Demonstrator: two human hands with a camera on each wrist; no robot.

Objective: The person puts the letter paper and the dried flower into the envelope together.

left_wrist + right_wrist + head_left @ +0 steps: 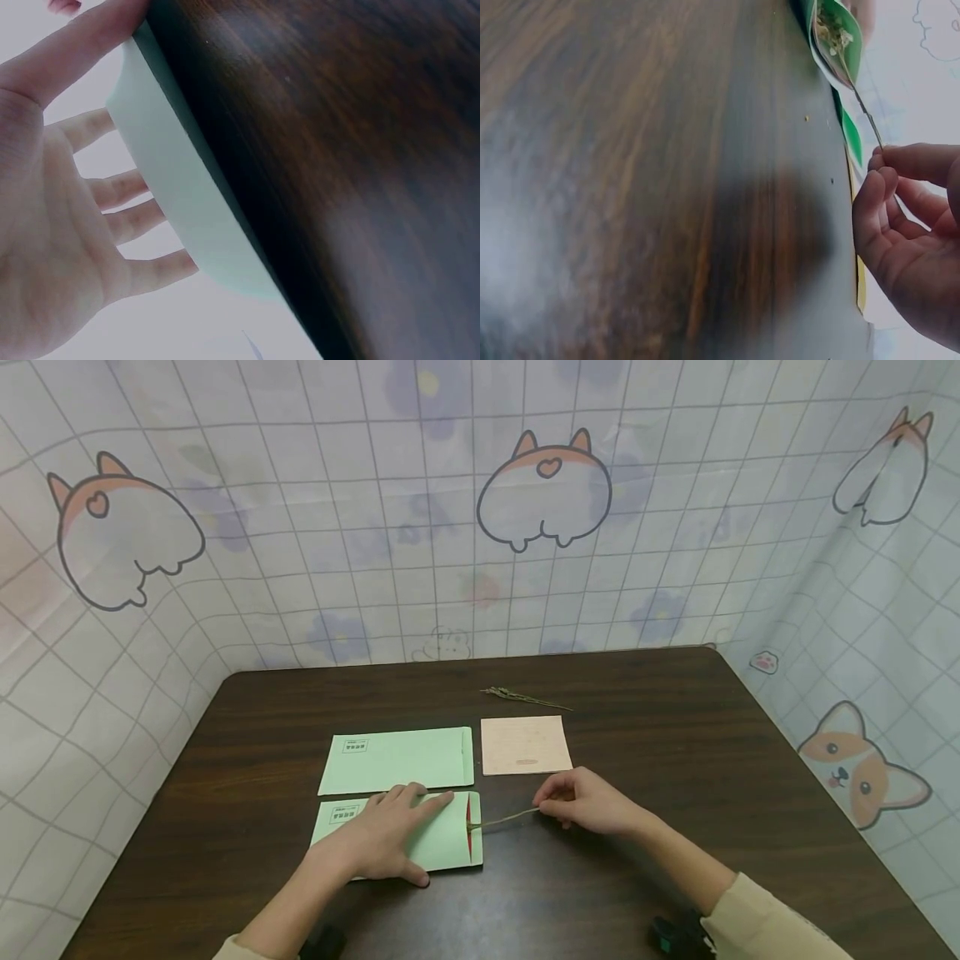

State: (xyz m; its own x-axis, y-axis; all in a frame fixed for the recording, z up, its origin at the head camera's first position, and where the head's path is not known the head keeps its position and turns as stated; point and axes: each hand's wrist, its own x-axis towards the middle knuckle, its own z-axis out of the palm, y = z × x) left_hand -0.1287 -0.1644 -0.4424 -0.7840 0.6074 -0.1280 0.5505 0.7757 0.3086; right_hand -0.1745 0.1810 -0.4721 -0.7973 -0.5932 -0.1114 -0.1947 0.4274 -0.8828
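My left hand (388, 837) spans the nearer green envelope (442, 846), its thumb at the near edge and its fingers toward the far edge. The envelope bows upward between them in the left wrist view, and its right-hand mouth gapes, showing a red lining in the head view. My right hand (588, 802) pinches the thin stem of a dried flower sprig (510, 818) between thumb and fingertips. Pale small blossoms of the sprig (838, 37) lie inside the mouth in the right wrist view. How deep they reach is hidden.
Behind the nearer envelope lies a second green envelope (397, 762), flat. A beige paper card (525, 745) lies to its right, with another dried sprig (521, 697) farther back. The dark wooden table (660, 718) is backed by a patterned cloth (420, 568).
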